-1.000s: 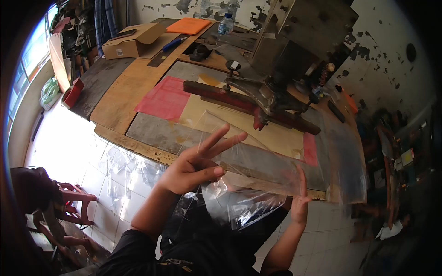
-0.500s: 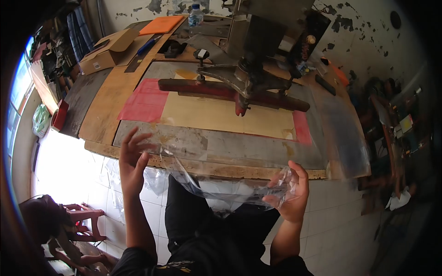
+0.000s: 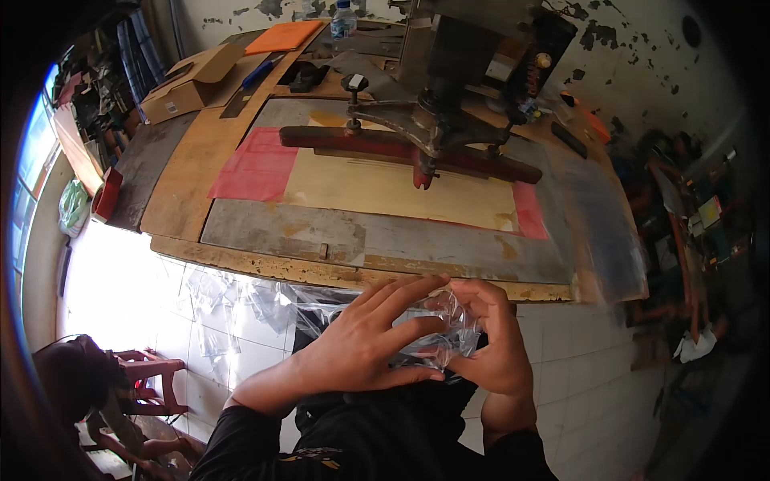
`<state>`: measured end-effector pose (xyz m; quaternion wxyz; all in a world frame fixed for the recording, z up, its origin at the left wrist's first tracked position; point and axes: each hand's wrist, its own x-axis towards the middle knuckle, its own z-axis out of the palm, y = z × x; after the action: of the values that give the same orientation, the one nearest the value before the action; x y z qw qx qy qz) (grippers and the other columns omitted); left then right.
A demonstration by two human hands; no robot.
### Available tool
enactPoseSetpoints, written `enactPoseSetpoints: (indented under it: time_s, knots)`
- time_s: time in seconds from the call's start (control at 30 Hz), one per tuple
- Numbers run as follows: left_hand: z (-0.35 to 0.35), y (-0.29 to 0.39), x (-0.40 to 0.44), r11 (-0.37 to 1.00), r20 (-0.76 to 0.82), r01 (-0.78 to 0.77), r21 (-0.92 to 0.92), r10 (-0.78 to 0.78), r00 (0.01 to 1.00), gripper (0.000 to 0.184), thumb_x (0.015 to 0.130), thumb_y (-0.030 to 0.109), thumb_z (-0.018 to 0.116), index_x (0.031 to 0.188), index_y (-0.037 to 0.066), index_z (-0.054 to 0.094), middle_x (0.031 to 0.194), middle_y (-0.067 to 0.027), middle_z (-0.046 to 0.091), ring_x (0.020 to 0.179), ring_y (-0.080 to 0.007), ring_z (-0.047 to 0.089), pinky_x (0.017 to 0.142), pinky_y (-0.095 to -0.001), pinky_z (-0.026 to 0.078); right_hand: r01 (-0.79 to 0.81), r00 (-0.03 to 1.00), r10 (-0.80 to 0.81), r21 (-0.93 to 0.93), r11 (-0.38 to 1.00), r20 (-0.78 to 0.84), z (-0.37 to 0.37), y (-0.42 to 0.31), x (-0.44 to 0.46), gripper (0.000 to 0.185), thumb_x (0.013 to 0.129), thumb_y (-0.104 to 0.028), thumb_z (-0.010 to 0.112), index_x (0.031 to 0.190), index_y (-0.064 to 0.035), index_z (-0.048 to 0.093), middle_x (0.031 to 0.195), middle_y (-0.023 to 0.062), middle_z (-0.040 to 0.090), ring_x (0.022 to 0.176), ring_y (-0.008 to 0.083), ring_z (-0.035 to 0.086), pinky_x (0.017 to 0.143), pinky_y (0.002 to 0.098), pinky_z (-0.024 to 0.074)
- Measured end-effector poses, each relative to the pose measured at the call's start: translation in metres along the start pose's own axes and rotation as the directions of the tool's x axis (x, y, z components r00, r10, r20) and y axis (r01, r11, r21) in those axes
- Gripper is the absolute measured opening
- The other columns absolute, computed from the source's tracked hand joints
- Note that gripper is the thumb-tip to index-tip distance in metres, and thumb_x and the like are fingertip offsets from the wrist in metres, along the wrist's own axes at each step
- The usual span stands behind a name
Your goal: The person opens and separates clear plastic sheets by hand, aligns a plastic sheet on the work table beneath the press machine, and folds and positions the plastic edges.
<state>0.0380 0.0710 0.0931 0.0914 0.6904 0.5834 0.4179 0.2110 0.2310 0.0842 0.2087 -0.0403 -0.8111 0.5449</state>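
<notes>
Clear plastic film [image 3: 437, 341] is bunched up between my two hands, just in front of the table's near edge. My left hand [image 3: 365, 337] lies over its left side, fingers curved and pressing on the crumpled part. My right hand [image 3: 491, 337] is closed round the other side, its fingertips almost meeting the left ones. A loose stretch of the film trails out leftward behind my left wrist. Beyond the hands sits a press with a dark red bar [image 3: 401, 152], above a cream sheet [image 3: 353, 188] with pink ends on a grey board.
A cardboard box [image 3: 188, 84], an orange folder [image 3: 282, 37] and a water bottle [image 3: 343, 22] stand at the back left. Clear plastic sheets [image 3: 601, 232] hang over the right edge. Plastic scraps [image 3: 212, 305] lie on the floor. Another person [image 3: 72, 385] is at lower left, beside a red stool [image 3: 152, 385].
My left hand has swung right and down to meet my right hand. The film, stretched between the hands before, is now gathered into a bunch.
</notes>
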Motion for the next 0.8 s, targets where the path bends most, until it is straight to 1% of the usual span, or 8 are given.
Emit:
enactPoseSetpoints:
  time_s: [0.17, 0.3, 0.37, 0.4, 0.5, 0.57, 0.6, 0.8]
  knots:
    - [0.016, -0.001, -0.003, 0.987, -0.100, -0.051, 0.151, 0.067, 0.993, 0.058, 0.084, 0.036, 0.082, 0.135, 0.014, 0.066, 0.152, -0.0237, 0.052, 0.138, -0.0428, 0.055, 0.108, -0.0526, 0.048, -0.009, 0.989, 0.010, 0.010, 1.000, -0.147, 0.001, 0.001, -0.005, 0.085, 0.078, -0.003, 0.090, 0.147, -0.0010, 0.040, 0.138, 0.0184, 0.058, 0.129, 0.0283, 0.061, 0.107, 0.0394, 0.0499]
    - [0.018, 0.002, -0.008, 0.950, -0.104, -0.078, 0.302, 0.114, 0.988, 0.055, 0.086, 0.029, 0.078, 0.137, 0.013, 0.066, 0.146, -0.0182, 0.060, 0.133, -0.0379, 0.060, 0.105, -0.0480, 0.052, 0.033, 0.994, -0.032, 0.006, 0.999, -0.107, 0.000, 0.000, 0.000, 0.082, 0.078, -0.006, 0.091, 0.146, -0.0021, 0.045, 0.138, 0.0179, 0.058, 0.129, 0.0287, 0.061, 0.107, 0.0399, 0.0494]
    - [0.015, 0.001, -0.011, 0.953, -0.111, -0.097, 0.287, 0.134, 0.985, 0.053, 0.084, 0.024, 0.079, 0.134, 0.012, 0.067, 0.139, -0.0153, 0.064, 0.126, -0.0343, 0.065, 0.099, -0.0445, 0.055, 0.159, 0.987, -0.157, -0.300, 0.941, 0.034, -0.011, -0.016, 0.013, 0.065, 0.082, -0.016, 0.090, 0.136, -0.0031, 0.058, 0.143, 0.0196, 0.056, 0.129, 0.0308, 0.062, 0.106, 0.0399, 0.0502]
    - [0.013, 0.000, -0.012, 0.955, -0.120, -0.120, 0.272, 0.157, 0.980, 0.051, 0.081, 0.020, 0.081, 0.130, 0.010, 0.069, 0.133, -0.0123, 0.069, 0.119, -0.0307, 0.069, 0.093, -0.0411, 0.057, 0.160, 0.987, -0.157, -0.298, 0.941, 0.034, -0.018, -0.014, 0.016, 0.065, 0.082, -0.016, 0.090, 0.136, -0.0031, 0.058, 0.143, 0.0196, 0.056, 0.129, 0.0308, 0.062, 0.106, 0.0399, 0.0502]
    - [0.015, -0.009, -0.024, 0.979, -0.233, -0.127, 0.162, 0.163, 0.959, 0.041, 0.077, 0.006, 0.080, 0.117, 0.006, 0.072, 0.114, -0.0072, 0.077, 0.100, -0.0243, 0.076, 0.079, -0.0335, 0.060, 0.193, 0.970, -0.179, -0.073, 0.979, 0.164, -0.041, -0.002, 0.023, 0.039, 0.093, -0.019, 0.078, 0.127, -0.0026, 0.068, 0.142, 0.0186, 0.059, 0.125, 0.0320, 0.065, 0.104, 0.0399, 0.0518]
    - [0.013, -0.010, -0.017, 0.984, -0.304, -0.136, 0.114, 0.165, 0.938, 0.032, 0.077, -0.005, 0.075, 0.107, 0.004, 0.069, 0.102, -0.0077, 0.079, 0.088, -0.0235, 0.078, 0.071, -0.0310, 0.060, 0.125, 0.955, -0.137, 0.061, 0.990, 0.263, -0.048, 0.014, 0.028, 0.024, 0.102, -0.013, 0.064, 0.122, -0.0010, 0.071, 0.134, 0.0157, 0.067, 0.120, 0.0300, 0.068, 0.102, 0.0390, 0.0536]
    - [0.013, -0.010, -0.016, 0.987, -0.328, -0.143, 0.072, 0.159, 0.931, 0.029, 0.080, -0.007, 0.072, 0.105, 0.004, 0.066, 0.101, -0.0101, 0.079, 0.086, -0.0242, 0.078, 0.070, -0.0317, 0.060, 0.084, 0.966, -0.094, 0.051, 0.995, 0.242, -0.045, 0.016, 0.030, 0.024, 0.099, 0.001, 0.063, 0.121, -0.0005, 0.072, 0.123, 0.0125, 0.072, 0.117, 0.0254, 0.069, 0.097, 0.0359, 0.0560]
    - [0.010, -0.007, -0.017, 0.986, -0.388, -0.150, -0.075, 0.109, 0.915, 0.016, 0.090, -0.006, 0.065, 0.102, 0.004, 0.063, 0.098, -0.0153, 0.079, 0.082, -0.0262, 0.078, 0.069, -0.0331, 0.061, 0.077, 0.971, -0.110, 0.157, 0.985, 0.212, -0.030, 0.020, 0.033, 0.025, 0.087, 0.010, 0.074, 0.111, 0.0000, 0.074, 0.111, 0.0127, 0.076, 0.100, 0.0214, 0.074, 0.082, 0.0318, 0.0607]
